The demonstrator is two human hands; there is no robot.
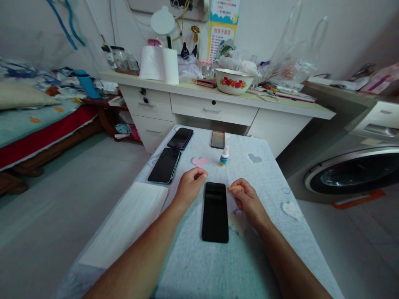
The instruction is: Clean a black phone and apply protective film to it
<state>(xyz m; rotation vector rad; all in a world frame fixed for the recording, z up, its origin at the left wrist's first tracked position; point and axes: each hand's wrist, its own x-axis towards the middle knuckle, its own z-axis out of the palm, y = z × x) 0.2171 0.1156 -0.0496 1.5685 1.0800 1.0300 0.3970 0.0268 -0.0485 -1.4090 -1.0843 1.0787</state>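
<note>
How far along is unclear: beside the phone [215, 212], right hand [249, 201] pinches an orange piece [236, 188]; left hand's [190, 185] curled grip, I cannot tell.

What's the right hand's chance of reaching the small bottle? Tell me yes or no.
Probably yes: the small bottle stands upright beyond the right hand, with only cloth seemingly between them, though the orange piece it holds may hinder a grip.

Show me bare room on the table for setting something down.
Free: tablecloth between the bottle and its right edge; also the near stretch below the center phone, between the forearms. Crowded: the left side, with two phones and a white sheet.
</note>
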